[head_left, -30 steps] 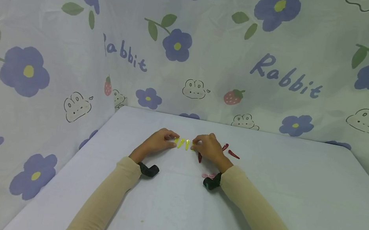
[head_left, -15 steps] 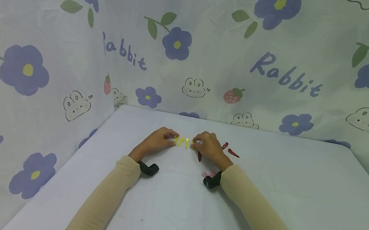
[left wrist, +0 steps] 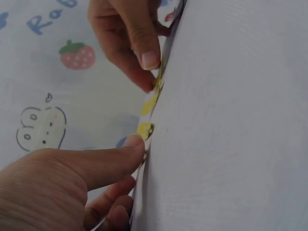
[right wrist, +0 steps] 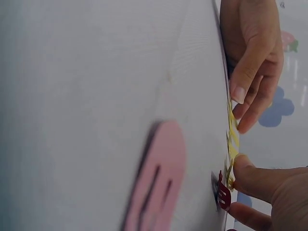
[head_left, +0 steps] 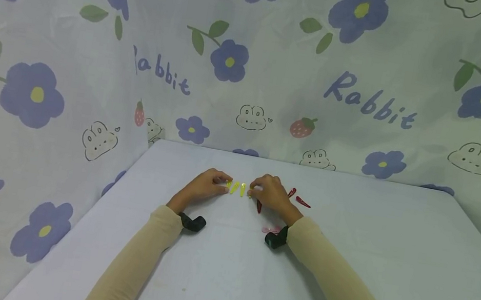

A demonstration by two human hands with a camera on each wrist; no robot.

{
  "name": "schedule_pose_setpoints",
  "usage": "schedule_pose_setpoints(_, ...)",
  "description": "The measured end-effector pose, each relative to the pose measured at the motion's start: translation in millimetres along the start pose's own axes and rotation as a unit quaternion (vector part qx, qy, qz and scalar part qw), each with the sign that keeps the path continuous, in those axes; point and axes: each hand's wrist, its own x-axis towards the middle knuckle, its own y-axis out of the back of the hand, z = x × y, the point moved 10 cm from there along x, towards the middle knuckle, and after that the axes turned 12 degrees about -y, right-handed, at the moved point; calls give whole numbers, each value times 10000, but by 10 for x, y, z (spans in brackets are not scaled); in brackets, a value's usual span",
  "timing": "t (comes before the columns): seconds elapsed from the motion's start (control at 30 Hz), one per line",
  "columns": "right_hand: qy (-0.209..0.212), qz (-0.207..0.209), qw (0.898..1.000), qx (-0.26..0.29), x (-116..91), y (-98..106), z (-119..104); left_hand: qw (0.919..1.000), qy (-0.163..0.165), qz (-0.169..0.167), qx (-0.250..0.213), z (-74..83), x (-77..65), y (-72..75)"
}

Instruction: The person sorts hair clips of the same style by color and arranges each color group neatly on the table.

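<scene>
Several yellow snap hair clips (head_left: 242, 189) lie in a short row on the white table, between the two hands. My left hand (head_left: 204, 186) pinches the clip at the row's left end between thumb and fingers; that clip is partly covered. At the right end, my right hand (head_left: 272, 195) holds another yellow hair clip (right wrist: 231, 183) by thumb and forefinger, mostly hidden by the fingertips. A dark red hair clip (right wrist: 224, 196) lies just by the right fingers. The left wrist view has both hands facing each other across the yellow clips.
Two more red hair clips (head_left: 303, 202) lie right of the right hand. A pink hair clip (right wrist: 161, 173) rests nearer, by the right wrist's black camera strap (head_left: 276, 238). Behind the white-covered table (head_left: 222, 272) hangs a flowered cloth (head_left: 261, 70).
</scene>
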Motion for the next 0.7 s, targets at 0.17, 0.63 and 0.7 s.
schedule_pose_setpoints(0.17,-2,-8,10000,27,-13,0,1,10000,30,4,-58,-1,2,-5)
schedule_pose_setpoints(0.63,51,-100,9993,355,-22,52,21,9999,-103,55,-111,-34,17,0)
schedule_pose_setpoints(0.7,37,-130,9991,391,-33,66,18,9999,-91,63,-107,-42,17,4)
